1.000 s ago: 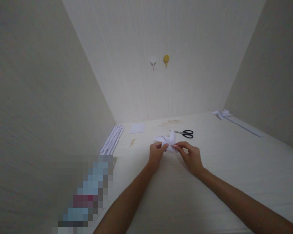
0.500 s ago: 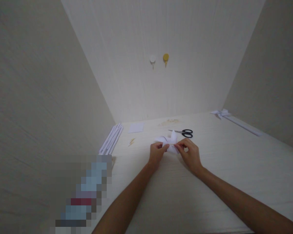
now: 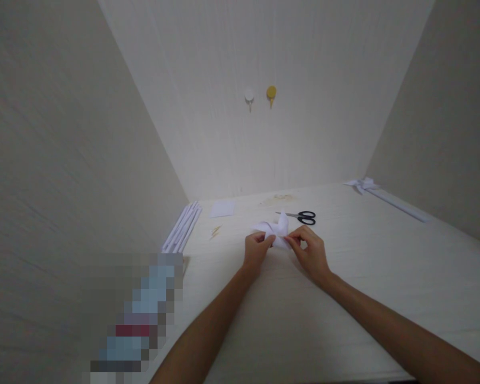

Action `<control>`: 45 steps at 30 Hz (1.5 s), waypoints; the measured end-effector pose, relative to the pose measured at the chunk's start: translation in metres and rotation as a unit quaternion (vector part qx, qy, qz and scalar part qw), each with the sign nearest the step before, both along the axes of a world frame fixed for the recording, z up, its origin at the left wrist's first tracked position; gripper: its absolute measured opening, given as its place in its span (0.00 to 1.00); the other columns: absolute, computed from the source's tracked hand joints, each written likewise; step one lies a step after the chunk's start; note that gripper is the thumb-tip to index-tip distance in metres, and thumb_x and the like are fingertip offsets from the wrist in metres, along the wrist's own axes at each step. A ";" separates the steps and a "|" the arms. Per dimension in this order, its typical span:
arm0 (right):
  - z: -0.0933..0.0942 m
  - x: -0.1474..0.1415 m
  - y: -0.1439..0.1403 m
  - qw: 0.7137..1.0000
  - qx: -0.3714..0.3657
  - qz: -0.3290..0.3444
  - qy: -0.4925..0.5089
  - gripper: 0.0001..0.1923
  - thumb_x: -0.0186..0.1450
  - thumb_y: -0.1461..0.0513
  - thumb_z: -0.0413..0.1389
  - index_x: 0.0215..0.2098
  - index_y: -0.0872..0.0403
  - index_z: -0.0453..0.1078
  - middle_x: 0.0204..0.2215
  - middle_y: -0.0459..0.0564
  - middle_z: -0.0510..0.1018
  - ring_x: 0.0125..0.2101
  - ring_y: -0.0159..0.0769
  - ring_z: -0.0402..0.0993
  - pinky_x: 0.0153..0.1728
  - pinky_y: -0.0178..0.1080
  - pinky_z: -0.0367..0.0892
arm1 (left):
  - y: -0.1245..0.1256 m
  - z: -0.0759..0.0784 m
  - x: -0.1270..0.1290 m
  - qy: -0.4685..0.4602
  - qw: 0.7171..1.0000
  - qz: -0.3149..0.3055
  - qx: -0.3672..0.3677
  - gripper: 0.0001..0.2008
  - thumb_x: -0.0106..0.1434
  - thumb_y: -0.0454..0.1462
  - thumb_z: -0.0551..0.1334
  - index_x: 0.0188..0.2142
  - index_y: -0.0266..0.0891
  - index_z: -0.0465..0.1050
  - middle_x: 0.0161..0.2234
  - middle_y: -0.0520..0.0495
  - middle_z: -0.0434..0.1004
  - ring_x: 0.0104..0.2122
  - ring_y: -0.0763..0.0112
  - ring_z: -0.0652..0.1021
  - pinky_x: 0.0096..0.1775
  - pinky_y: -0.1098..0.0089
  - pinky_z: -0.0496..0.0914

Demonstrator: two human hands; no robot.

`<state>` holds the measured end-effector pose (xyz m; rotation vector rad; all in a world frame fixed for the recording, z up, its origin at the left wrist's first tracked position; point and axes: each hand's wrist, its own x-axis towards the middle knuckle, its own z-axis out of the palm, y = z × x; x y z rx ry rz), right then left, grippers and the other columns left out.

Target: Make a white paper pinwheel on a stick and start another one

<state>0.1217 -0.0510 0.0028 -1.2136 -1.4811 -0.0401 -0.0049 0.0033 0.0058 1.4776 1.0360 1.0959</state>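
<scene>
The left hand (image 3: 256, 253) and right hand (image 3: 310, 255) each pinch the folded white paper piece (image 3: 274, 232) on the table (image 3: 344, 298), near the scissors (image 3: 304, 217). Fingertip pressure should probably remain light and even so creases hold without tearing.

Pale cream walls (image 3: 64, 133), two wall hooks (image 3: 260, 96), white table (image 3: 384, 277), dim light

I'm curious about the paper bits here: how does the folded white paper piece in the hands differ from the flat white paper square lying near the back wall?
The folded white paper piece is creased and bulky; the flat white paper square lies smooth. The left hand and right hand pinch the folded piece; nothing touches the square. The folded piece sits nearer the person, the square farther back. Both are white and on the pale table.
</scene>
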 end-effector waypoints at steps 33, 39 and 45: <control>-0.008 0.001 0.003 0.996 -0.040 -0.014 -0.084 0.13 0.60 0.58 0.49 0.20 0.54 0.62 0.18 0.44 0.65 0.21 0.31 0.61 0.25 0.36 0.54 | -0.011 0.013 0.002 0.041 0.991 0.056 0.115 0.10 0.46 0.36 0.58 0.12 0.35 0.64 0.12 0.56 0.57 0.16 0.79 0.58 0.20 0.75 0.52; -0.010 0.002 0.003 0.998 -0.049 0.006 -0.041 0.12 0.59 0.58 0.50 0.20 0.53 0.61 0.18 0.44 0.64 0.21 0.31 0.61 0.24 0.35 0.56 | -0.009 0.011 0.000 0.057 0.987 0.039 0.143 0.07 0.45 0.35 0.58 0.14 0.35 0.68 0.14 0.54 0.63 0.18 0.77 0.62 0.21 0.75 0.55; -0.006 0.001 0.003 0.998 -0.056 0.006 -0.021 0.12 0.58 0.59 0.51 0.19 0.53 0.60 0.17 0.43 0.63 0.20 0.31 0.59 0.22 0.34 0.56 | -0.009 0.014 -0.001 0.046 0.991 0.028 0.120 0.11 0.45 0.36 0.58 0.11 0.35 0.62 0.12 0.56 0.56 0.16 0.79 0.58 0.20 0.76 0.52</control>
